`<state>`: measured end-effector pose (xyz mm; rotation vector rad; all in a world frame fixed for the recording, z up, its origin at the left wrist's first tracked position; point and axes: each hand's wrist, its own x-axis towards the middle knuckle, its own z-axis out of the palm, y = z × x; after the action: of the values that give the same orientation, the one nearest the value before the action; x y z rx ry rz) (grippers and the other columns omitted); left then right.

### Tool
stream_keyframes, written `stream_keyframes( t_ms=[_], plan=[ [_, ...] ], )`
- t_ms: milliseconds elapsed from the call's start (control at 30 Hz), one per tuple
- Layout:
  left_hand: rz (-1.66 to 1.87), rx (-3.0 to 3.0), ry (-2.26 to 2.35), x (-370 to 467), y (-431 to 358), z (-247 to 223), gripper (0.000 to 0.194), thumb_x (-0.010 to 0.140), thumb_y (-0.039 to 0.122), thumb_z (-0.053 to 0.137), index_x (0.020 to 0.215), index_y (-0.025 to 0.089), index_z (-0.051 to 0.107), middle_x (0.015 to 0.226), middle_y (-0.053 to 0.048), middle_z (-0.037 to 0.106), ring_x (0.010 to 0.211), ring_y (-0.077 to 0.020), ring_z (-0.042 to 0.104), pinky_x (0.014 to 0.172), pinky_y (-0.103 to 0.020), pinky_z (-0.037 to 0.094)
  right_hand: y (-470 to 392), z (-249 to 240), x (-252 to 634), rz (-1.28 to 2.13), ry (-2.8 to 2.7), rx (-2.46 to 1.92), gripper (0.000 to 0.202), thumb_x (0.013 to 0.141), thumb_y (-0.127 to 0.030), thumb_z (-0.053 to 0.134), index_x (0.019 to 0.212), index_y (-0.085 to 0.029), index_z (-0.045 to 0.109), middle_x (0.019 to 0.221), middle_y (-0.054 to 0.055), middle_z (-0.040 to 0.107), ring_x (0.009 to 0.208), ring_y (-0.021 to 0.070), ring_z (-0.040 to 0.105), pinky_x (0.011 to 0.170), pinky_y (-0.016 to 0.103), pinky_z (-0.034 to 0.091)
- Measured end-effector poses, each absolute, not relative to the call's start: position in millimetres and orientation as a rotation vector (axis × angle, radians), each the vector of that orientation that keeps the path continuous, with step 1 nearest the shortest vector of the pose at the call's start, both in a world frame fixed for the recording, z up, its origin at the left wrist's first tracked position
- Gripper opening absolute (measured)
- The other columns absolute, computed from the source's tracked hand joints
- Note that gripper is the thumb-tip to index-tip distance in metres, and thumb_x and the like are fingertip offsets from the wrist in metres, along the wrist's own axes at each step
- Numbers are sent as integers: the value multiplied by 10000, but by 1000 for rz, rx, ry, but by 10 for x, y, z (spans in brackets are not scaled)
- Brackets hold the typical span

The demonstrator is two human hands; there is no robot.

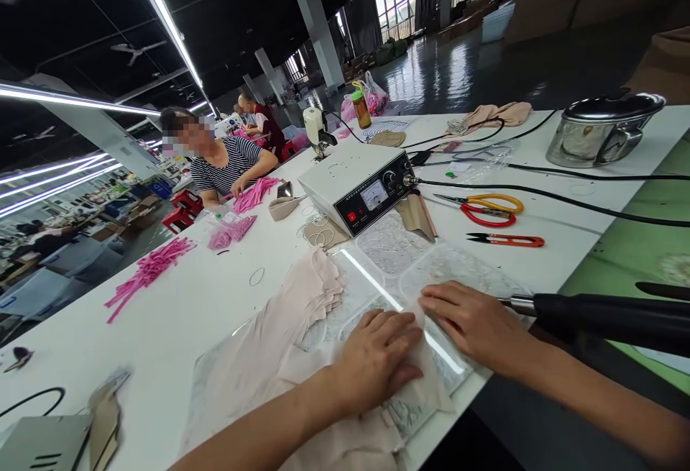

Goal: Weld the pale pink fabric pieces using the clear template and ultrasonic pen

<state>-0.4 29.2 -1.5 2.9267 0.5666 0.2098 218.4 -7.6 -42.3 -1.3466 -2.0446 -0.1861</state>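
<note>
My left hand [377, 359] lies on a thin pale pink fabric piece [434, 381], its fingers stretched out over the cloth. Beside it, my right hand [471, 320] rests with extended fingers, fingertips at the upper edge of the same piece. Under the cloth is a glossy, scratched clear sheet [447, 270]. To the left spreads a layered stack of pale pink fabric [285, 298], with more cloth [361, 446] near the front edge. A black-handled tool with a metal shaft [571, 311] runs behind my right hand; whether they touch is hidden.
A control box with a dial [350, 187] stands beyond the sheet, its cable running right. Orange-handled thread snips [509, 240], scissors [493, 208] and a lidded metal pot [598, 133] are on the right. Pink strips [148, 270] lie left; a co-worker [226, 162] sits across.
</note>
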Motion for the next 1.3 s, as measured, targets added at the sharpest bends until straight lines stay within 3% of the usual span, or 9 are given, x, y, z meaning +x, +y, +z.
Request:
stream_keyframes(
  t_ms=[133,233,367,733,1300],
  plan=[
    [139,2943,500,-20,374,-30,485,884,477,493,1274,190,486,1339,-101,526,1267,-229,459,1119,-480,275,-96,-485,2172,-282,-2088,-1320,321,830,-79,443,1058,-158,655,1065,82,685,999,222,602,829,373,526],
    [61,2935,471,-9,441,-1,656,851,553,496,1367,161,391,1384,-134,479,1333,-255,385,1141,-515,205,-81,-520,2150,-301,-2065,-1361,331,837,-82,432,1061,-148,667,1074,92,687,1008,230,606,831,383,535],
    [-5,2933,390,26,539,21,703,831,584,500,1386,169,379,1418,-137,431,1376,-272,304,1148,-533,142,-81,-551,2137,-298,-2060,-1381,345,846,-83,426,1081,-144,671,1106,101,682,1039,240,607,865,398,534],
    [24,2913,303,50,666,-34,763,814,616,505,1416,182,328,1421,-129,430,1392,-257,273,1158,-503,96,-79,-568,2091,-293,-1985,-1461,337,859,-105,412,1104,-102,644,1120,137,663,1076,248,588,893,405,514],
    [48,2879,252,118,724,12,677,737,623,600,1258,213,466,1402,-126,458,1381,-252,300,1159,-500,74,-28,-593,2110,-284,-2001,-1471,424,805,-49,378,1143,-113,626,1168,140,646,1114,253,577,904,413,523]
  ],
)
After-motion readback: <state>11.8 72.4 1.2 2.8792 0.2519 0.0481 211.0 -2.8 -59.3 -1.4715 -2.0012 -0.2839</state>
